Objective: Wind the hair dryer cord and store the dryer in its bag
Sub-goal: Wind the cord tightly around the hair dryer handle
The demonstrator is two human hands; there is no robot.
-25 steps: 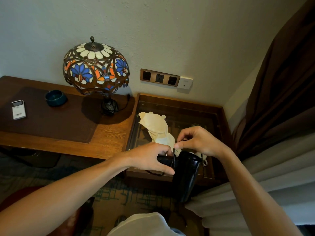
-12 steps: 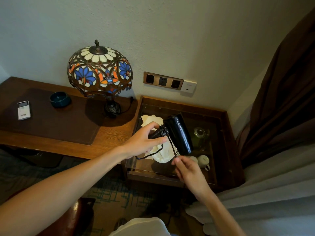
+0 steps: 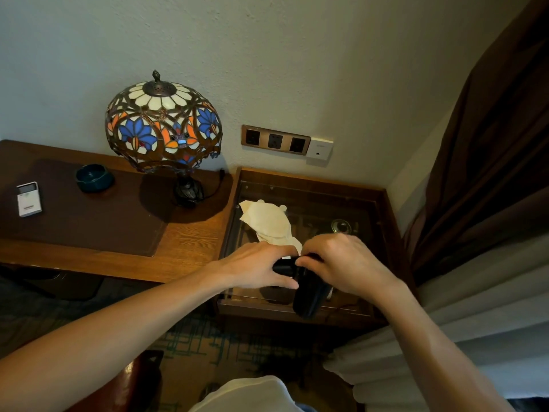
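Reaching forward with both bare forearms, you hold the black hair dryer (image 3: 310, 295) just above the near part of the glass tabletop (image 3: 315, 200) of the low wooden side table. Your left hand (image 3: 255, 267) comes in from the lower left, knuckles up, its fingers and thumb wrapped around the dryer's handle end. Your right hand (image 3: 341, 263) comes in from the lower right, wrist bent, palm down over the top of the dryer, its fingertips curled and pinched together right where the handle meets the body; they touch the dryer, but what they pinch is hidden, and the cord cannot be made out here. The dryer's barrel hangs down and toward you, below your right palm. The cream cloth bag (image 3: 269, 223) lies crumpled on the glass just beyond your hands, its near end meeting your left knuckles. On the wooden desk to the left stand a stained-glass lamp (image 3: 163, 126), a dark green dish (image 3: 94, 177) and a small white device (image 3: 29, 200), all well apart from your hands.
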